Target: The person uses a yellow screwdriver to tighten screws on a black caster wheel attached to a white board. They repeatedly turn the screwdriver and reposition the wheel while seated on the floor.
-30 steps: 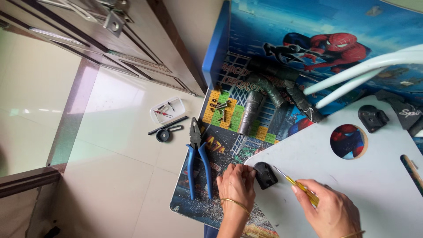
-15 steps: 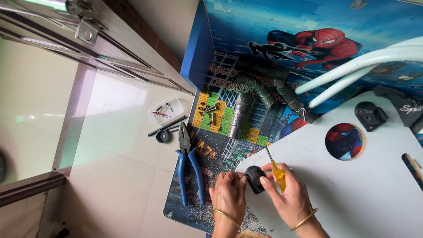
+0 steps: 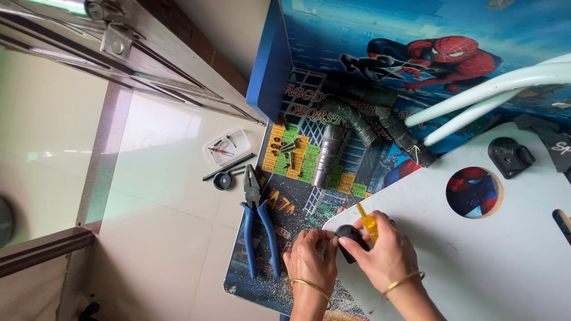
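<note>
Both hands meet at the near corner of the white board (image 3: 476,261), which lies over a picture-printed blue surface (image 3: 270,71). Left hand (image 3: 309,261) has its fingers clenched on a small black bracket (image 3: 350,239), pinning it at the board's edge. Right hand (image 3: 383,255) grasps a yellow-handled screwdriver (image 3: 364,219), shaft pointing up and away; where the tip sits can't be told, it's partly hidden.

Bracket looks like rigid plastic, light, small enough to skate on the smooth board, so pinching its sides and pressing down seems the right hold. Screwdriver is thin and stiff; best gripped on the handle.

A second black bracket (image 3: 508,156) sits well apart near the round hole (image 3: 474,192). Blue-handled pliers (image 3: 257,223) lie left of the hands. A clear tray of screws (image 3: 226,146) rests on the floor beside them.
</note>
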